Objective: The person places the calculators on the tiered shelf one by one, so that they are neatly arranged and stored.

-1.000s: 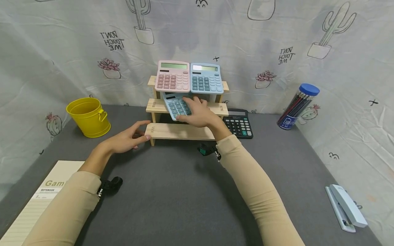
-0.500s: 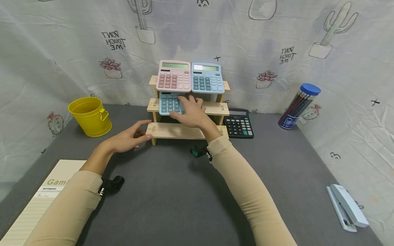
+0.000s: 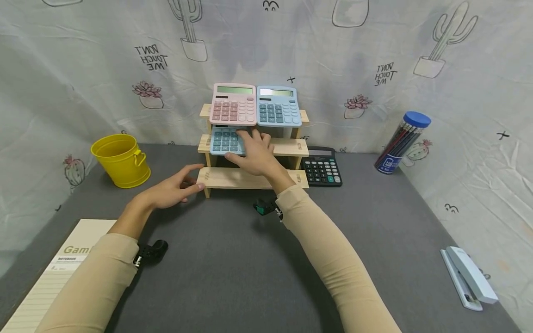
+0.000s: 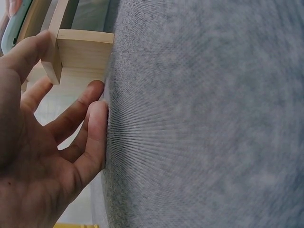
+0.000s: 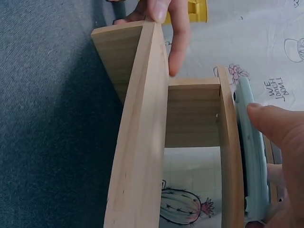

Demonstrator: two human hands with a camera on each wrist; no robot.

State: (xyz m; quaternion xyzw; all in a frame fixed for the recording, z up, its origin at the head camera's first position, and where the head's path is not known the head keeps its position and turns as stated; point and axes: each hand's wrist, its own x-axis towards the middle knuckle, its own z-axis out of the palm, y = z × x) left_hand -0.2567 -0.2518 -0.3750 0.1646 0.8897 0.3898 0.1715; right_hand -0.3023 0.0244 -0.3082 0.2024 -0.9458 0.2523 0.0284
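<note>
Gray tabletop (image 3: 208,286): left hand (image 3: 172,188) pinches the lowest wooden shelf (image 3: 237,178); right hand (image 3: 257,156) grips the lower blue calculator (image 3: 226,141) on the middle wooden shelf (image 3: 289,147). Apparent step: alignment. Next move likely requires release.

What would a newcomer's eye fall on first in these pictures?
Probably the pink calculator and light-blue calculator side by side atop the three-tier wooden rack, in the middle of the head view. Just below them, the right hand holds a second light-blue calculator at the middle tier. Next would come the bright yellow bucket left of the rack and the blue-lidded tube of pencils off to the right.
</note>
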